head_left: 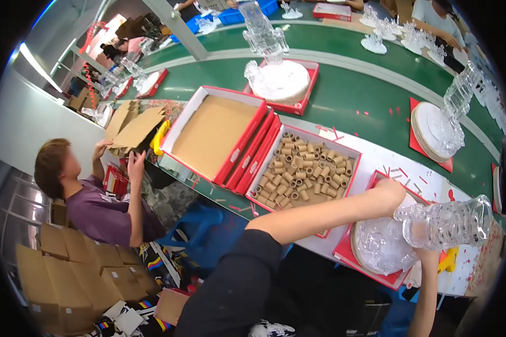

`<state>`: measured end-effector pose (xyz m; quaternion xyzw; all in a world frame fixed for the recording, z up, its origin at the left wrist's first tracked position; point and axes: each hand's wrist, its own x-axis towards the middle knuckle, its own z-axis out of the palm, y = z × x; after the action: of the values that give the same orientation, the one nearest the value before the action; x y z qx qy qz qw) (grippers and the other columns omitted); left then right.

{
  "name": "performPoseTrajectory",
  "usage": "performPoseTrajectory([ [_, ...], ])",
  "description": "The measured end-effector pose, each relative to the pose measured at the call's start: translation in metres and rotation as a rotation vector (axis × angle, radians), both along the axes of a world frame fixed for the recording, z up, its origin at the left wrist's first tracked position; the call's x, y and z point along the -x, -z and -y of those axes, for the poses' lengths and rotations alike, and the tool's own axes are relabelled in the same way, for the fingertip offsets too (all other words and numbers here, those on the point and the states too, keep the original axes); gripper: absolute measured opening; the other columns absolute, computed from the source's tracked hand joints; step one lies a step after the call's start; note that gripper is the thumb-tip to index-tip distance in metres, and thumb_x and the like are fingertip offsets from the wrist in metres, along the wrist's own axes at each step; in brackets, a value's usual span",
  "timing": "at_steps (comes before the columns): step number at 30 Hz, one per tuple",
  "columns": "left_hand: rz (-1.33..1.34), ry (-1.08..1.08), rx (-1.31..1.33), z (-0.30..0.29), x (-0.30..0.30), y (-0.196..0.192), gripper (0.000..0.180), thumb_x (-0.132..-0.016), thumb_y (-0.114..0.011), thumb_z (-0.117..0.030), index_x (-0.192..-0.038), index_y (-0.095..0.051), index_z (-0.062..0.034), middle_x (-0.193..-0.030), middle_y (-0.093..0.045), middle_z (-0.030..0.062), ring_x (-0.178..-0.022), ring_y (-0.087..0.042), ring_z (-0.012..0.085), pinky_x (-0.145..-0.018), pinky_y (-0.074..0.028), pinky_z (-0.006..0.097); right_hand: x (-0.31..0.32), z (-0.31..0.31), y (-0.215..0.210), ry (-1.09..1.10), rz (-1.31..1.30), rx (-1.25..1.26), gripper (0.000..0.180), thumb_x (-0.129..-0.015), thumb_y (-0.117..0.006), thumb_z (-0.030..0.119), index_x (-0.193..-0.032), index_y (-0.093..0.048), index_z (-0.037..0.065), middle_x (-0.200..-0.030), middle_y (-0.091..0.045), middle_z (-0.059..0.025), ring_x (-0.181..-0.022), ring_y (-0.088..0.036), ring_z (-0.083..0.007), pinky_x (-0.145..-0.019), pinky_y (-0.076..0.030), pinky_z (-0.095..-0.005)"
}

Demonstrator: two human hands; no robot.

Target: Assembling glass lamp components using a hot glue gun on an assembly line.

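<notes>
A: Status? L hand [389,194] grips the neck end of the clear figure [447,223], lying over the disc [379,247] in the red tray [343,253], near table edge. R hand [427,257] under it; fingers hidden, can't tell.

B: I'd support both ends, seat it square. Pkgs: tube box [303,171] mid-table, empty red box [216,135] to its left, cartons [62,269] on floor.

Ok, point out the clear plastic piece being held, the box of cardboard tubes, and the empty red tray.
clear plastic piece [447,223], head view, on its ribbed body.
box of cardboard tubes [303,168], head view, on the tubes piled inside it.
empty red tray [213,132], head view, on its bare brown floor.
</notes>
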<state>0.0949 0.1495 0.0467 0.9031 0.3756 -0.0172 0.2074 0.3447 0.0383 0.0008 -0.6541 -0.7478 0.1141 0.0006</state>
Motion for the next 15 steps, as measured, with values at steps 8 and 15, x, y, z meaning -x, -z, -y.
performPoseTrajectory([
  [8,0.086,0.027,0.053,-0.002,0.002,-0.011,0.027,-0.069,-0.067,-0.016,-0.090,-0.069,-0.0004,-0.094,-0.068,0.0204,-0.090,-0.067,0.0343,-0.080,-0.054,0.041,-0.065,-0.009,0.072,-0.262,0.109,-0.328,0.058,-0.078,-0.068,0.025,-0.132,-0.052,0.009,-0.135,-0.051,-0.0141,-0.129,-0.042,-0.0333,-0.110,-0.026,-0.0484],
  [15,0.941,-0.308,0.223,0.040,0.104,-0.024,0.029,-0.091,-0.057,-0.012,-0.117,-0.056,0.0028,-0.104,-0.064,0.0112,-0.097,-0.061,0.0188,-0.082,-0.050,0.031,0.026,0.026,-0.068,0.019,-0.209,-0.188,0.031,-0.081,-0.063,0.010,-0.111,-0.062,0.001,-0.116,-0.062,-0.0160,-0.098,-0.058,-0.0312,-0.088,-0.044,-0.0378],
])
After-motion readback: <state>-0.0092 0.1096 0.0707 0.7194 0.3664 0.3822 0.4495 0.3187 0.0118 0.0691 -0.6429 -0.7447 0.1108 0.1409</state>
